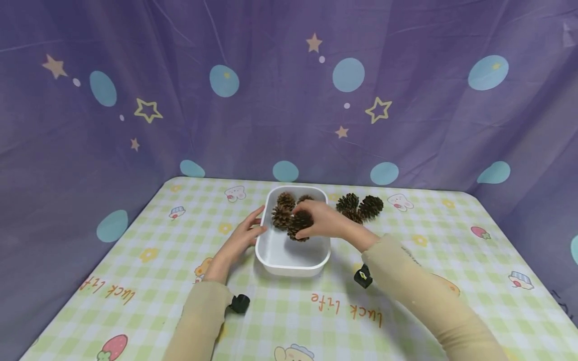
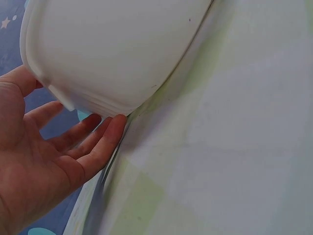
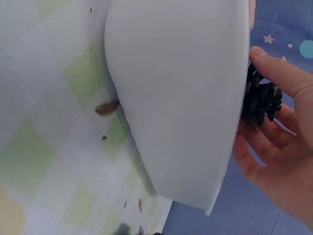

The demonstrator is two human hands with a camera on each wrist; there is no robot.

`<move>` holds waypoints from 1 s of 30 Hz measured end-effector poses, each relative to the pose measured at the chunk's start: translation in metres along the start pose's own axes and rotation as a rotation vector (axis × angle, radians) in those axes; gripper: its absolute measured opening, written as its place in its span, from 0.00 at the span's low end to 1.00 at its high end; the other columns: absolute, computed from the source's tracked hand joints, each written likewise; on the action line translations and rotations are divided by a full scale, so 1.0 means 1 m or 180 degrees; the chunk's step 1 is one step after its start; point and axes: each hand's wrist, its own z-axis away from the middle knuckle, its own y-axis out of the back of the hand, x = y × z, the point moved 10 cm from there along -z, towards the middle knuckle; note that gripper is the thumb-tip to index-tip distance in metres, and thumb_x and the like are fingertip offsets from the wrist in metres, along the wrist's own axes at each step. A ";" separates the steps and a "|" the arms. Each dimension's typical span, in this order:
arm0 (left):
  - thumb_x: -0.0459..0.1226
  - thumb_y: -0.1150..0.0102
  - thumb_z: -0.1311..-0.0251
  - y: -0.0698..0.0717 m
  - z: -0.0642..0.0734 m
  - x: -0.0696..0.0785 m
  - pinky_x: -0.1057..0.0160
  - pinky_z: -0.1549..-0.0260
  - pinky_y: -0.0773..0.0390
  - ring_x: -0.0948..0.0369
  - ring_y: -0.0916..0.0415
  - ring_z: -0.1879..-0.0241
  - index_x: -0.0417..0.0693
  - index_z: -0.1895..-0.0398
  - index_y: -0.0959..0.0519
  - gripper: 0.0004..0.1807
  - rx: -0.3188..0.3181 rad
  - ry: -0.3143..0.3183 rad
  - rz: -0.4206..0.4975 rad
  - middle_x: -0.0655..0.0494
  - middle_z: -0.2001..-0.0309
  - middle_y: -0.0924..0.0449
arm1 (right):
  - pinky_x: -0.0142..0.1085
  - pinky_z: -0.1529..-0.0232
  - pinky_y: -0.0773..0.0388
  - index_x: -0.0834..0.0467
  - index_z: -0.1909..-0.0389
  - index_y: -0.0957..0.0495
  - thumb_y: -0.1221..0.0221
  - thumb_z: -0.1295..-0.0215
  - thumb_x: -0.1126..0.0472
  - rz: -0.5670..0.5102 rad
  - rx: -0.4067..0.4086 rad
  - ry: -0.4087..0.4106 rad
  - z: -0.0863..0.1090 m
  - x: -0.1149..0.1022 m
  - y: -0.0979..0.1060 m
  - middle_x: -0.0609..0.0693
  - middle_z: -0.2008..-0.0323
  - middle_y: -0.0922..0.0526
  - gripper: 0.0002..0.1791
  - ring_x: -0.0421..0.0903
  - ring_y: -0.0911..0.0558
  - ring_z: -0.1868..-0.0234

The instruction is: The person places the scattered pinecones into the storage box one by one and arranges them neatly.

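Note:
Over the white rectangular container (image 1: pixel 293 255), my right hand (image 1: pixel 327 220) grips a dark brown pine cone (image 1: pixel 301 220) between thumb and fingers. The right wrist view shows this pine cone (image 3: pixel 264 100) just past the container's rim, partly hidden by the wall. Several more pine cones (image 1: pixel 282 218) lie inside at the far end, some behind my right hand. On the left, my left hand (image 1: pixel 239 238) rests against the container's outer wall. In the left wrist view, extended fingertips touch the container (image 2: pixel 117 44) low on its side, and the thumb reaches its rim.
Right of the container, a group of dark pine cones (image 1: pixel 371 207) lies on the checked tablecloth (image 1: pixel 149 291). A loose brown scale (image 3: pixel 106 108) and small crumbs lie beside the container. Behind the table hangs a purple curtain (image 1: pixel 280 130) with stars and blue spots.

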 end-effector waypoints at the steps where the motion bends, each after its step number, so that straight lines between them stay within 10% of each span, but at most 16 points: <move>1: 0.36 0.53 0.37 0.000 0.000 0.000 0.53 0.50 0.24 0.41 0.36 0.43 0.55 0.29 0.53 0.35 0.0005 0.0007 0.0000 0.37 0.37 0.43 | 0.41 0.46 0.28 0.59 0.47 0.27 0.32 0.54 0.50 -0.0001 -0.0012 -0.0012 -0.001 0.000 -0.002 0.51 0.49 0.24 0.33 0.47 0.26 0.49; 30: 0.42 0.51 0.38 0.006 -0.015 -0.023 0.55 0.54 0.22 0.43 0.33 0.44 0.61 0.29 0.53 0.36 0.0060 -0.0071 -0.0062 0.40 0.37 0.43 | 0.40 0.43 0.30 0.57 0.45 0.28 0.33 0.51 0.51 0.0304 -0.0325 -0.0107 -0.025 -0.015 -0.046 0.50 0.48 0.28 0.32 0.47 0.27 0.47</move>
